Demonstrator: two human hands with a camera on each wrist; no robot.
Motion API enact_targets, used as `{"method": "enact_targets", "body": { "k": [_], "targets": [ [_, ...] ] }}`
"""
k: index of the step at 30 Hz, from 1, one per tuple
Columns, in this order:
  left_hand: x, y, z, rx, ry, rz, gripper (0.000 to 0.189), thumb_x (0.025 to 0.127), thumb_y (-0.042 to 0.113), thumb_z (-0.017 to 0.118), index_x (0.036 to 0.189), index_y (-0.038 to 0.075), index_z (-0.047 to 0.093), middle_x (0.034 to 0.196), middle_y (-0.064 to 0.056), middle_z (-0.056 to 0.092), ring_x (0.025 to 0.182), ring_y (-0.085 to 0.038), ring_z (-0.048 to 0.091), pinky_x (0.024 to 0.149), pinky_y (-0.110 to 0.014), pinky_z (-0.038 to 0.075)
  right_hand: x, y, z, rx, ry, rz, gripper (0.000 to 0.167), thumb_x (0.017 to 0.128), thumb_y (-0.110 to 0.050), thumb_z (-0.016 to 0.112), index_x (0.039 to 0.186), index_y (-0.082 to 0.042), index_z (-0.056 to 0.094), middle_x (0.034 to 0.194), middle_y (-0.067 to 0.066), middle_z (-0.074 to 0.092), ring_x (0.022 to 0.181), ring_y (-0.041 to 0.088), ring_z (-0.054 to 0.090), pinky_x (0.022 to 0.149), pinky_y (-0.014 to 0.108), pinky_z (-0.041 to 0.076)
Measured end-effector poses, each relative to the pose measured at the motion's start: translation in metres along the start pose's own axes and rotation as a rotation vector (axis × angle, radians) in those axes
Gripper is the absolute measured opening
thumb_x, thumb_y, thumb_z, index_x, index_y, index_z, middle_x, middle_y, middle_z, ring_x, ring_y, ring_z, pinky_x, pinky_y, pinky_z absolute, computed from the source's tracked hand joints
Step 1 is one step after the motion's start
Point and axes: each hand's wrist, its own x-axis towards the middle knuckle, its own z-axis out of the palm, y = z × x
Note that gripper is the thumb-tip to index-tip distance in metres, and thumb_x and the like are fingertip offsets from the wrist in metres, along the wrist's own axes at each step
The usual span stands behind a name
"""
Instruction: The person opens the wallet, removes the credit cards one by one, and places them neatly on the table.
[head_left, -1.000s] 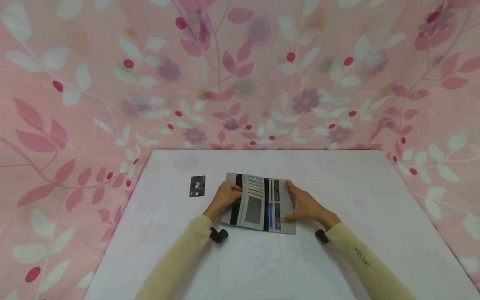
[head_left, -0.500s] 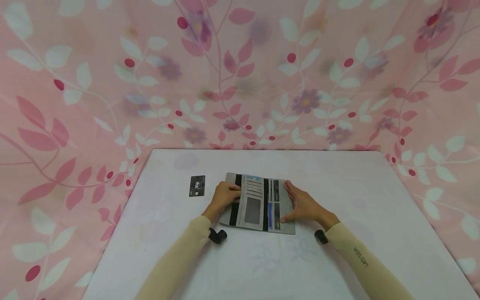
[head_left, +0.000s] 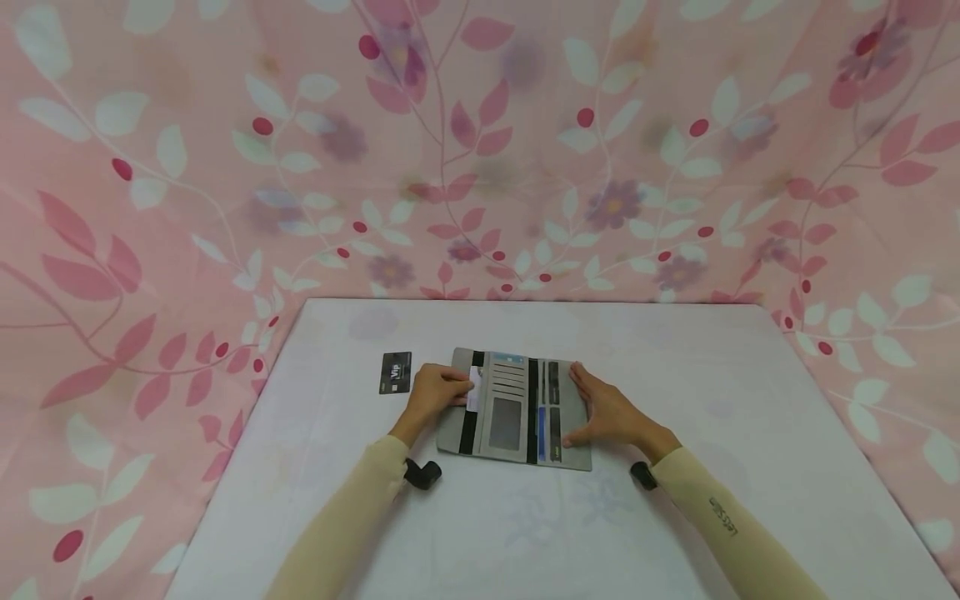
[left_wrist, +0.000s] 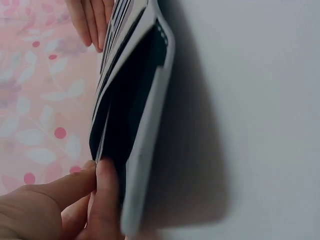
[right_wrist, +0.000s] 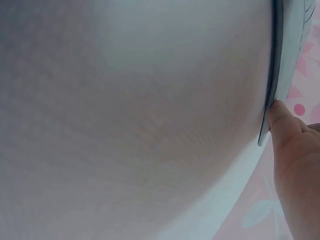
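Observation:
A long grey wallet (head_left: 450,433) lies spread open on the table, its black-lined pocket at the left, card slots and a dark mesh window in the middle. My left hand (head_left: 431,393) pinches a pale card (head_left: 474,397) between thumb and fingertips, part of it showing out of the left pocket. In the left wrist view the card (left_wrist: 103,140) appears edge-on, its far end inside the gaping dark pocket (left_wrist: 132,105). My right hand (head_left: 611,414) rests on the wallet's right flap, fingers straight near the top corner and thumb spread toward the bottom.
A black card (head_left: 395,372) marked "Vip" lies flat on the white tabletop (head_left: 712,383), left of the wallet. More cards, one with a blue edge (head_left: 542,433), sit in the right-hand slots. Pink floral cloth (head_left: 480,167) hangs behind the table.
The left hand has moved a little left, drawing the pale card partly out of the wallet's left pocket into sight. The right hand has stayed in place on the wallet.

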Motion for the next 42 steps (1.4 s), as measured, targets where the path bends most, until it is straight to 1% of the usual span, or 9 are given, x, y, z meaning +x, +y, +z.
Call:
{"method": "enact_targets", "body": {
  "k": [5,11,15,23,26,32,39,42],
  "targets": [
    [-0.001,-0.002,-0.012,0.004,0.008,-0.01,0.013,0.083,0.003,0.075,0.092,-0.006,0.074,0.085,-0.013,0.071,0.063,-0.015,0.069,0.061,-0.027,0.058,0.0,0.0,0.0,-0.004,0.0,-0.003,0.14,0.056,-0.048,0.093,0.154,0.003,0.007,0.159,0.016,0.017,0.137,0.029,0.036,0.112,0.044,0.027],
    [-0.003,0.0,-0.029,0.002,0.014,-0.032,0.014,0.083,0.004,0.076,0.093,-0.006,0.074,0.086,-0.014,0.071,0.064,-0.017,0.069,0.062,-0.029,0.058,0.0,-0.001,0.001,-0.012,0.001,0.004,0.14,0.055,-0.048,0.093,0.154,0.003,0.007,0.159,0.016,0.017,0.137,0.029,0.036,0.112,0.043,0.028],
    [-0.004,0.002,-0.044,0.016,0.023,-0.032,0.014,0.085,0.007,0.075,0.094,-0.004,0.074,0.09,-0.013,0.071,0.067,-0.017,0.07,0.063,-0.028,0.058,-0.001,-0.002,0.0,-0.006,0.002,0.0,0.139,0.056,-0.047,0.093,0.153,0.004,0.007,0.159,0.017,0.018,0.137,0.031,0.037,0.112,0.044,0.028],
    [-0.008,0.004,-0.075,-0.038,0.017,-0.032,0.019,0.086,0.007,0.074,0.1,-0.005,0.073,0.1,-0.017,0.07,0.077,-0.019,0.071,0.071,-0.031,0.059,-0.002,-0.002,0.0,0.009,0.001,0.009,0.14,0.056,-0.048,0.093,0.153,0.004,0.007,0.159,0.018,0.017,0.137,0.032,0.037,0.112,0.045,0.027],
    [-0.009,0.002,-0.088,-0.052,0.035,-0.026,0.022,0.086,0.007,0.074,0.102,-0.007,0.072,0.099,-0.017,0.07,0.078,-0.018,0.07,0.072,-0.031,0.058,-0.002,-0.003,0.0,0.002,0.004,0.003,0.14,0.056,-0.049,0.093,0.153,0.004,0.008,0.159,0.018,0.018,0.137,0.032,0.037,0.112,0.045,0.028],
    [-0.013,-0.002,-0.116,-0.075,0.08,-0.034,0.026,0.086,0.005,0.073,0.108,-0.01,0.069,0.101,-0.02,0.068,0.076,-0.014,0.069,0.072,-0.029,0.058,-0.001,-0.003,0.0,-0.022,0.006,0.0,0.14,0.056,-0.05,0.092,0.153,0.005,0.008,0.158,0.018,0.019,0.137,0.031,0.037,0.113,0.045,0.027],
    [-0.019,-0.013,-0.153,0.018,0.156,-0.043,0.033,0.089,0.01,0.073,0.114,-0.01,0.067,0.108,-0.024,0.068,0.077,-0.01,0.068,0.07,-0.025,0.057,-0.001,-0.001,0.0,-0.021,0.004,-0.007,0.14,0.056,-0.052,0.092,0.153,0.005,0.008,0.159,0.017,0.018,0.137,0.03,0.037,0.113,0.046,0.027],
    [-0.021,-0.019,-0.168,0.048,0.193,-0.073,0.035,0.089,0.012,0.072,0.116,-0.01,0.066,0.112,-0.024,0.066,0.078,-0.009,0.067,0.07,-0.024,0.057,-0.001,0.0,0.0,-0.027,0.004,-0.007,0.141,0.055,-0.053,0.091,0.153,0.004,0.008,0.159,0.017,0.018,0.136,0.03,0.038,0.113,0.045,0.027]
  ]
}}
